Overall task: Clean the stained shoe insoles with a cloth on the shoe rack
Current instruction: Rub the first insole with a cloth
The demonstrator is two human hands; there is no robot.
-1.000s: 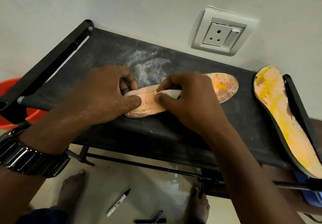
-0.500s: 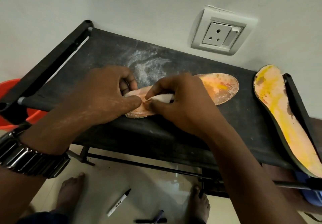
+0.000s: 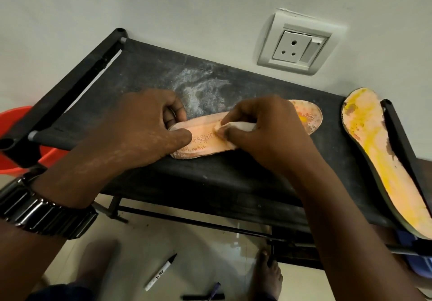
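Right, I'd judge the insole (image 3: 203, 141) light, thin & floppy, so left hand (image 3: 145, 127) grips its heel end at 9 o'clock, pinning it flat mid shoe rack (image 3: 140, 71), while right hand (image 3: 264, 132) pinches the soft cloth (image 3: 236, 126) wad against it; 2nd insole (image 3: 374, 155) lies at 3 o'clock.

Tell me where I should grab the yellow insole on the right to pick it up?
Probably its near end. The yellow insole is thin and propped slantwise over the shoe rack at the right end bar, and that end seems to stick out past the front edge. Come from the front, thumb on top, fingers underneath, and pinch it.
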